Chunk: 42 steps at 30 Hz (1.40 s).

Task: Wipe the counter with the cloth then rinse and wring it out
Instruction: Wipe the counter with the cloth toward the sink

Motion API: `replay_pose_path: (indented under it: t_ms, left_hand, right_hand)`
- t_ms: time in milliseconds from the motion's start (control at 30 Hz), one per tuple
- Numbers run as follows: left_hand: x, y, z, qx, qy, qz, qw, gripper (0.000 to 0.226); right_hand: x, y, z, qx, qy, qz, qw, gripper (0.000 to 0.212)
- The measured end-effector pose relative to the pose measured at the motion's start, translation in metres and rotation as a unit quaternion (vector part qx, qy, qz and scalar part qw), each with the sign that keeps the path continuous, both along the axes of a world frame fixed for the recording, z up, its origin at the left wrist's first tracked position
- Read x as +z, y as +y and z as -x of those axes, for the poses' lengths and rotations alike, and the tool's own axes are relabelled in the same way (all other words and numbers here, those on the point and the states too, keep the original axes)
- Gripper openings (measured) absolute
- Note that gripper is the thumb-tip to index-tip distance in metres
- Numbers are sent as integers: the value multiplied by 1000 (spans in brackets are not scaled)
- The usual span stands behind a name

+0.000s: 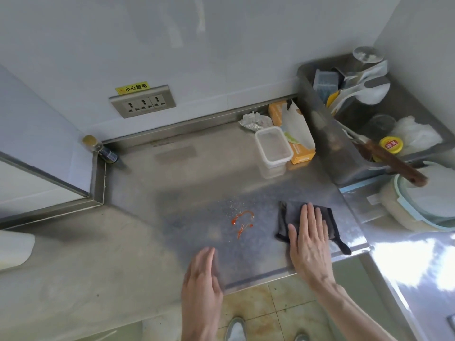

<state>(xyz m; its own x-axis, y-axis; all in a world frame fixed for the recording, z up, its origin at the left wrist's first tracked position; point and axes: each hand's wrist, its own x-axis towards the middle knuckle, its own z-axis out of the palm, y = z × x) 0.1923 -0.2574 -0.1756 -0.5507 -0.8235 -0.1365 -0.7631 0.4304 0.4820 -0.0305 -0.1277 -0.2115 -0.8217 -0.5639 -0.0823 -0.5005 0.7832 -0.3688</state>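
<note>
Head view: we log right hand flat, fingers straight, on the cloth by the counter's front right corner, left hand relaxed, empty, at the front edge; wiping step, we judge, next needing a leftward sweep across the red smear.

Pale grey wall with a three-outlet socket panel and yellow label, stained beige floor tiles below.

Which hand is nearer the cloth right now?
Right. The right hand lies flat on the cloth. The left hand is clear of it, off to its left at the counter front edge.
</note>
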Motion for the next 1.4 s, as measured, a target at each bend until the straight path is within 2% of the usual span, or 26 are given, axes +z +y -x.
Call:
replay_pose_path:
  t_ms: [100,167,367,500,633,767,900,1100,1167,1300,1400]
  left_hand:
    - [-4,-11,-11,-3,-77,7,997,75]
    - [-3,-16,-19,-4,-80,-6,997,75]
    - [3,-37,-43,86,58,18,994,68]
    - [6,-51,-61,130,106,63,984,69]
    - [3,-57,-73,128,92,87,984,70]
    - [-9,-56,-77,70,22,102,992,68]
    - [-17,-53,-67,-32,-34,115,992,51]
    - [-14,-76,-47,-108,-125,58,984,65]
    - [-10,-93,-41,-115,-169,30,978,79]
    - [-3,-117,-32,-111,-221,-44,968,99]
    - [1,-119,-27,-108,-205,-63,971,96]
  right_hand:
    - [-9,-29,-7,-1,16,30,999,62]
    - [-12,-55,-18,25,14,49,998,59]
    - [-16,-138,-59,87,21,101,991,54]
    - [-13,-183,-78,164,22,97,981,53]
    - [-11,-177,-105,281,26,87,955,48]
    - [-10,-131,-97,356,70,83,928,43]
    - [-7,-90,-58,300,89,67,947,44]
    - [3,-16,21,158,74,12,985,51]
    - [9,2,45,97,64,-6,993,55]
    - [9,-21,46,-16,23,4,1000,58]
    - [4,-63,21,4,22,16,1000,59]
